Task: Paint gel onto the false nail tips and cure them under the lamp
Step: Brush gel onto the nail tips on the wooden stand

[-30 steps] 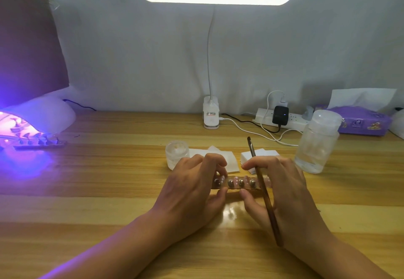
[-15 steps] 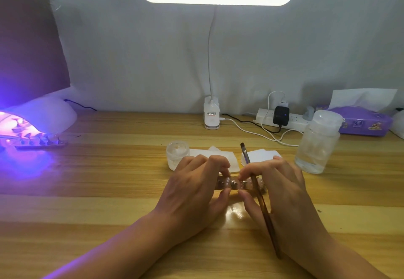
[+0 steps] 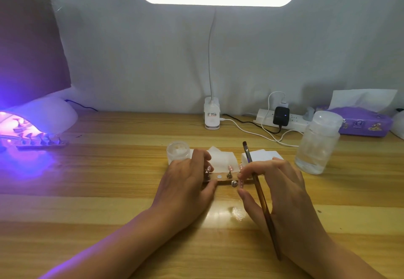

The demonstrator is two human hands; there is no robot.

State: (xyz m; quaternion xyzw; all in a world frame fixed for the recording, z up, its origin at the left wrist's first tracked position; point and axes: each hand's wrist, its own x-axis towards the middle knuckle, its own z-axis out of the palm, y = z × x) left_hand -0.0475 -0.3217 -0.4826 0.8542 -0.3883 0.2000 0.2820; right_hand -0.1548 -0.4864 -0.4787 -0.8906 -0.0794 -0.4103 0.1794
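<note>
Pinching a small pink false nail tip (image 3: 241, 183) between thumb and fingertips, our right hand (image 3: 282, 193) also carries the slim brown brush (image 3: 260, 191), while our left hand (image 3: 185, 182) grips the left end of the brown wooden holder strip (image 3: 223, 179), lying crosswise just left of that tip.

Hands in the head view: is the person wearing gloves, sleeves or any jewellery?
No. The left hand and the right hand are bare: no gloves, no rings in view. The left forearm and right forearm are bare too, down to the frame's edge; no sleeve, watch or bracelet shows.
</note>
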